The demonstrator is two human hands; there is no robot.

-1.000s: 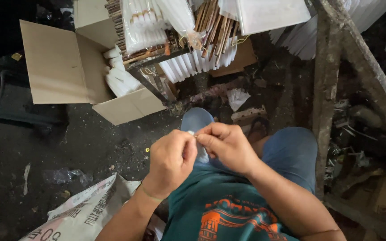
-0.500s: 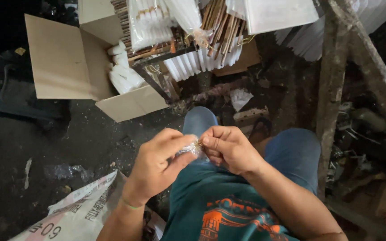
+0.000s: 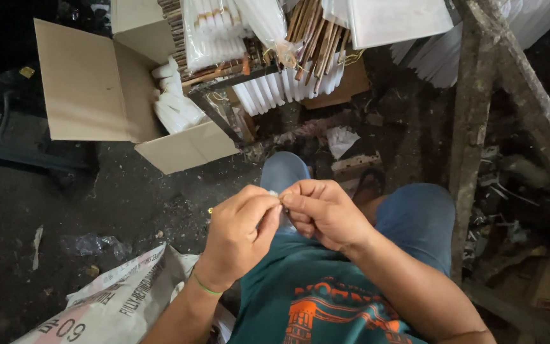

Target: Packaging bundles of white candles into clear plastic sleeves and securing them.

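A small pale item [image 3: 274, 193], mostly hidden, is pinched between the closed fingertips of left hand [image 3: 240, 232] and right hand [image 3: 323, 210] above the lap; bagged white candles [image 3: 214, 32] are stacked far, work judged ongoing.

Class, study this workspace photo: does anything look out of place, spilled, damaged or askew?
Yes. Scraps of paper and plastic litter the dark floor, and a sandal lies loose by the knee. The open carton lies tipped on its side. Both hands, left and right, pinch something small, too hidden to identify.
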